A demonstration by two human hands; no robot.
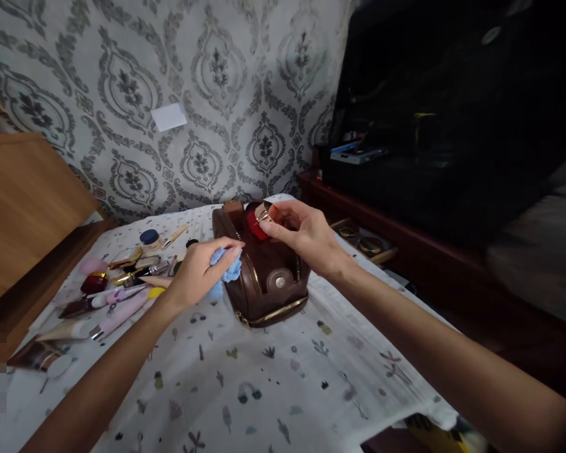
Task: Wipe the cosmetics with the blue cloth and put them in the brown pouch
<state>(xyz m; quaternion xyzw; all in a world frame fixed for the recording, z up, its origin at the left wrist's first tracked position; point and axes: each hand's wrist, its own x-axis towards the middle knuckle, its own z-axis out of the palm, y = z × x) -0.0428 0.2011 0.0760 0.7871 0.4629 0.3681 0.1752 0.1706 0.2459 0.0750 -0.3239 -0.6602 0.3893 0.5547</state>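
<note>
The right hand's (309,234) fingers pinch a red item with a gold-coloured band (262,217); just beneath them sits the open brown bag (268,270). Left of the bag, the left hand's (202,267) fingers curl closed around a blue cloth (226,264), with cosmetics (122,302) spread beyond them on the patterned sheet (245,371).

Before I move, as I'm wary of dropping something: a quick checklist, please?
1. Blue cloth in left hand: ok.
2. Gold item gripped between right hand's thumb and fingers: ok.
3. Gold item separate from the red thing next to it: cannot tell.
4. Bag resting on the printed sheet: ok.
5. Bag's contents visible: not ok, hand and angle hide the inside.
6. Cosmetics sorted: not ok, jumbled on the left.
</note>
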